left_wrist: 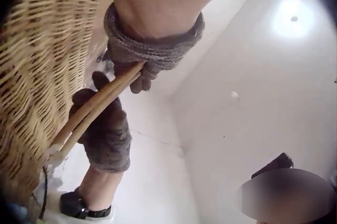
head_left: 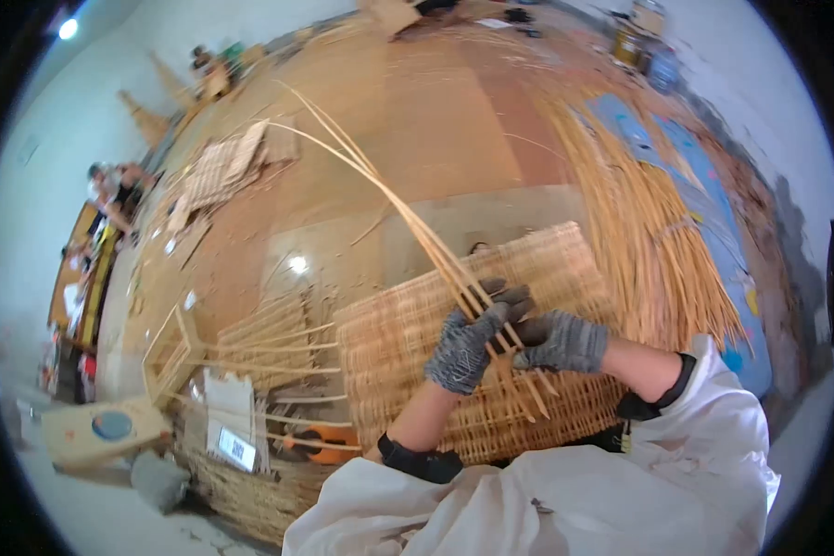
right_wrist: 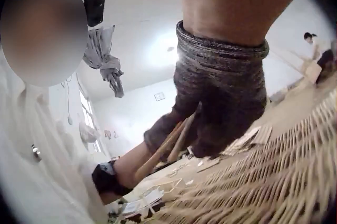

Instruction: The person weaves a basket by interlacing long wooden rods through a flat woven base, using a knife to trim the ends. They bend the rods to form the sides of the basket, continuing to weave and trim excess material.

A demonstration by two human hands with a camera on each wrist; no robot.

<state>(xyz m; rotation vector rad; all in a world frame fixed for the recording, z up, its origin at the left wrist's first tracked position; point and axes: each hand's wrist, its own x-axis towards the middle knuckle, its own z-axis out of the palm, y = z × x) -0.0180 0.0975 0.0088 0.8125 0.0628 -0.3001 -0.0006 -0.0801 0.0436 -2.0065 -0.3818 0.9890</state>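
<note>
A few long pale willow-like rods slant across the middle of the head view, their cut ends toward the body. Wrapped around them near those ends is my left hand, in a grey knit glove. My right hand, gloved alike, pinches the rods beside it; its thumb side meets them in the right wrist view. Beneath both hands a woven wicker panel lies tilted across the lap. Bare rods stick out from its left side. The left fingertips are partly hidden in the left wrist view.
A large bundle of loose rods lies on blue sheeting at right. At lower left are a wooden frame, a wooden stool with a hole, and an orange object. Woven pieces lie farther off; a person sits at far left.
</note>
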